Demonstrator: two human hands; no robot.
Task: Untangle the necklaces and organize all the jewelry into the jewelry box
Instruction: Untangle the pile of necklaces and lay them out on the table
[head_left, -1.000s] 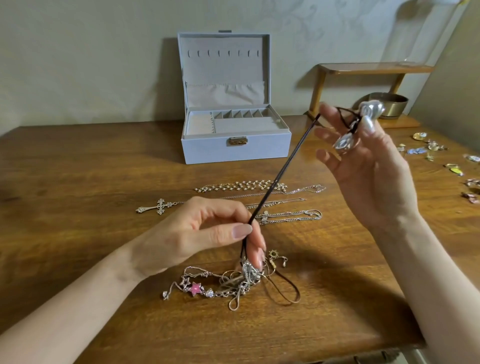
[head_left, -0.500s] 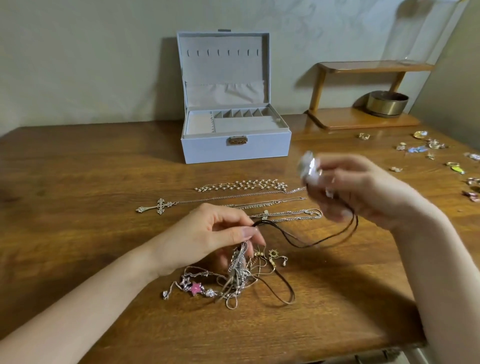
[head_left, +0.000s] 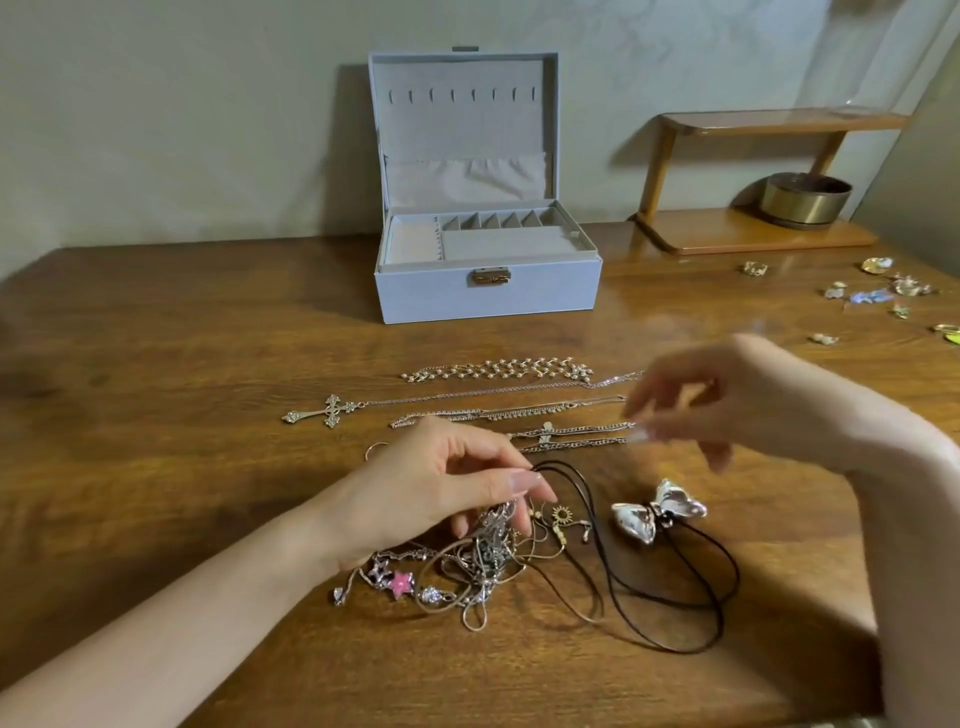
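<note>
Tangle (head_left: 467, 566) sits at six o'clock on the table (head_left: 208, 364), with the cord (head_left: 736, 574) looping out towards four. Left hand (head_left: 436, 493) pinches the cord above the knot. Right hand (head_left: 753, 410) is blurred, hovering loose-fingered and apparently empty at two. A hard tug could cinch the knot, or sweep the pendant (head_left: 657, 512) into the straightened chains (head_left: 519, 415). Box (head_left: 488, 296) stands open at twelve.

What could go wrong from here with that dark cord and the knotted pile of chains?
1. The left hand pinches the thin dark cord right where it meets the tangled pile of silver chains; a hard pull might tighten the knots.
2. The cord's loose loops lie beside that pile and could snag again, dragging the silver butterfly pendant.
3. The blurred right hand hovers above the straightened pale metal chains; a low sweep might muddle them.
</note>
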